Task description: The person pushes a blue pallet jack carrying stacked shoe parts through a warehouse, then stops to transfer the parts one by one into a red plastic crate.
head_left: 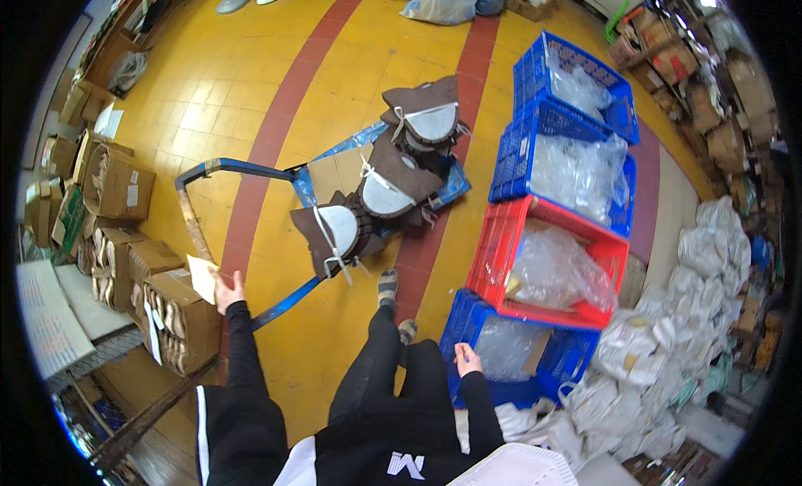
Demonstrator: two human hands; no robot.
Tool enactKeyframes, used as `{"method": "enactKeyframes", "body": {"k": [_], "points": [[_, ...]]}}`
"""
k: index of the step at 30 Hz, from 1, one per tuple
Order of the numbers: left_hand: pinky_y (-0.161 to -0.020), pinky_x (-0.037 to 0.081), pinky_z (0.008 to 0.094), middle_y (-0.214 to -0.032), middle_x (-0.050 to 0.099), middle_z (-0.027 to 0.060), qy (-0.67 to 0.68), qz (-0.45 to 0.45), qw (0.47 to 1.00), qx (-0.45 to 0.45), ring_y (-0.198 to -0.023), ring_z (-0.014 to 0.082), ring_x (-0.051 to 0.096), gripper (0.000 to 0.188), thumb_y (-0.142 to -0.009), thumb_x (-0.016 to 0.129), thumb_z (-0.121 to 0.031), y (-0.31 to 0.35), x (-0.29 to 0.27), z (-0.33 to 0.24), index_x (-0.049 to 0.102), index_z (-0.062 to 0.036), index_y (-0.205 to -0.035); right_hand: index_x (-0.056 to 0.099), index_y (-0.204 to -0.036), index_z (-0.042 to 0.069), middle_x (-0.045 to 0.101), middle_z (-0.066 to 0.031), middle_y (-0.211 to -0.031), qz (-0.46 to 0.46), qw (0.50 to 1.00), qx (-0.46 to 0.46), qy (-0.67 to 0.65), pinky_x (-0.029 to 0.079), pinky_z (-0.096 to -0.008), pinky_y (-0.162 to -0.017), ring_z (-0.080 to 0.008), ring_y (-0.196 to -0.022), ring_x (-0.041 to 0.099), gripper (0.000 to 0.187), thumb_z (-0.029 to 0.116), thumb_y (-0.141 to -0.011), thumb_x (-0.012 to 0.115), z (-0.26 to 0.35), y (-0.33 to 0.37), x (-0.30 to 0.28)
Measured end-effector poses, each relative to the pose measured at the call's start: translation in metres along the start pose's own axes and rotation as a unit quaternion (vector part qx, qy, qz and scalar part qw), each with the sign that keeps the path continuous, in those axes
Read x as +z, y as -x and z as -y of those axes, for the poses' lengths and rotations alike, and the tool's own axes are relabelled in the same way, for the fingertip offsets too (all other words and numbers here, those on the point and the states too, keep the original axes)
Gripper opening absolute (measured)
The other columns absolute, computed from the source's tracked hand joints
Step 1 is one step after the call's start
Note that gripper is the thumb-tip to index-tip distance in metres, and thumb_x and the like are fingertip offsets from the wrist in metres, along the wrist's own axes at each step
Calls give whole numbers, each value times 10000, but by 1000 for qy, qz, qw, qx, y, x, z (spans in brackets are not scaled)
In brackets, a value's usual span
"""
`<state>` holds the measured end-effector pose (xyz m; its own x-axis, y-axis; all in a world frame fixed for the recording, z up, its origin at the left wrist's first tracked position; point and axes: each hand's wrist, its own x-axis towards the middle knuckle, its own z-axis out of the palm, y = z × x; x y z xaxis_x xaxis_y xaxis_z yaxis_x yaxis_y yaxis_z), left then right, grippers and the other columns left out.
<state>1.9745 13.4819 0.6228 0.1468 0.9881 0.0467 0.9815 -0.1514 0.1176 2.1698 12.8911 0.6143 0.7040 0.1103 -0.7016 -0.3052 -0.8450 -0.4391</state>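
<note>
My left hand [229,292] is closed on a pale cream sheet of paper [201,279], beside the handle [194,217] of a blue trolley. On the trolley, over a flat piece of cardboard [336,173], lie several bundles of dark brown cut pieces [389,183] with grey rounded patches, tied with white strips. My right hand [469,360] is closed near the left rim of the nearest blue crate [458,325]. Something small and thin, bluish, shows at its fingers, too small to name for sure.
A red crate [484,269] and more blue crates [502,164] stand in a row on the right, holding clear plastic bags. White sacks [643,344] pile up beyond them. Cardboard boxes [125,193] line the left, near a metal rack [109,352].
</note>
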Motion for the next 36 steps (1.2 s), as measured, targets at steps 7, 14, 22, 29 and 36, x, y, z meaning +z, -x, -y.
{"method": "enactKeyframes", "body": {"k": [7,14,22,29,36], "points": [[-950,386,433,-1300,450,243,13,-173,976,-134,-1166,374,470,899,-791,509,-629,-58,29,30,160,-117,-1442,502,-1185,175,640,-211,-876,-156,967,81,184,462,-501,-719,-420,-808,602,366,341,-861,533,-15,-136,-51],[-881,425,466,-1253,488,235,-170,-152,971,-76,-1105,402,499,801,-821,482,-601,-97,40,37,174,-203,-1444,355,-1335,46,601,-240,-1007,-234,936,70,253,455,-455,-809,-377,-937,575,946,422,-585,790,-56,-308,-86],[-803,454,474,-1092,564,240,-242,-205,947,-53,-980,397,555,782,-833,516,-511,-118,45,104,104,-267,-1450,213,-1403,28,456,-261,-1255,-322,940,-106,24,408,-405,-931,-354,-1132,487,809,10,-722,650,-131,-368,-24],[-866,428,440,-1096,558,240,-195,-286,938,25,-1025,392,538,744,-805,557,-498,-141,17,146,256,-204,-1418,242,-1401,30,429,-271,-1288,-247,954,-170,-15,358,-410,-984,-363,-1193,440,722,-5,-760,572,-126,-343,-30],[-868,441,446,-1080,580,265,-226,-197,951,-73,-1022,381,560,738,-776,537,-585,-82,50,41,417,-101,-1319,266,-1393,16,392,-296,-1319,-327,918,-214,65,312,-415,-1030,-386,-1239,389,603,-51,-808,398,-177,-342,-25]]}}
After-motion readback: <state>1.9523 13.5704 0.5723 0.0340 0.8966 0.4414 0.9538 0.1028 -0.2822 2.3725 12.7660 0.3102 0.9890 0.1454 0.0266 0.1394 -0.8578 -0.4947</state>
